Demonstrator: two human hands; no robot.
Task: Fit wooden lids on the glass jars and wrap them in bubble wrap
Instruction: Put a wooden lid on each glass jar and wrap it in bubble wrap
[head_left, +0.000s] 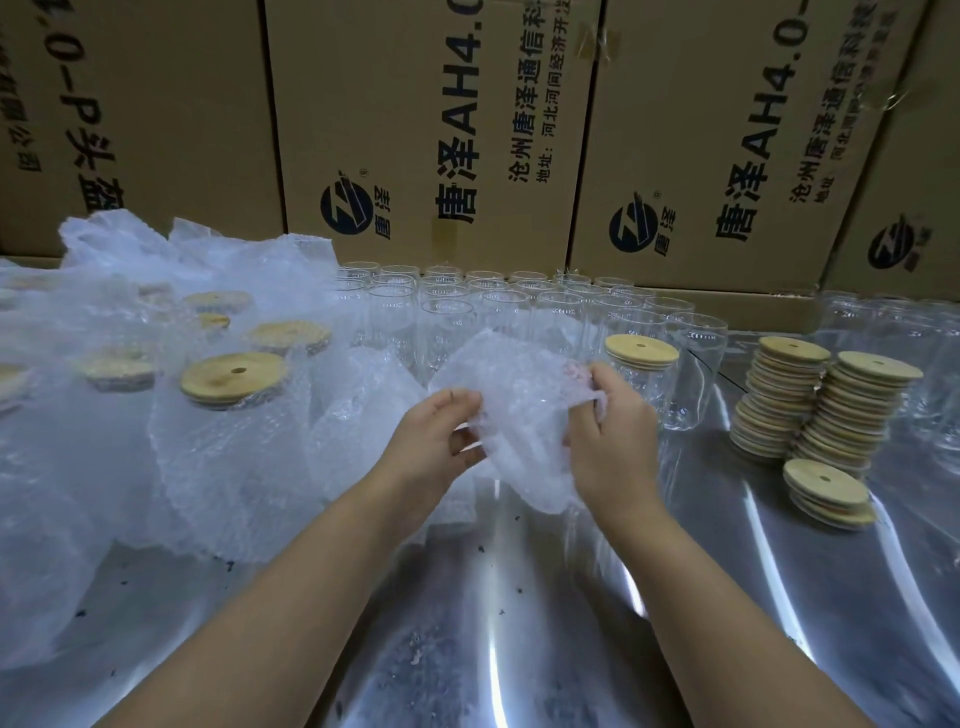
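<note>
Step in hand: wrapping, at the point of preparing the wrap. I have both hands raised above the steel table. The left hand pinches one edge of a bubble wrap piece between curled fingers and thumb, and the right hand grips the opposite edge the same way. I judge the piece is being spread or opened. Whether a jar is already inside it I cannot tell, as the film is too cloudy.

Task items:
- One lidded jar stands just beyond the right hand, wooden lid seated, unwrapped.
- The bare jars stand in rows behind it.
- The lid stacks sit to the right.
- The wrapped jars lie to the left under loose film.

Next move, as I judge it: open the wrap fully, free one hand and bring the lidded jar into it. Glass on steel calls for a firm grip — no sliding.
</note>
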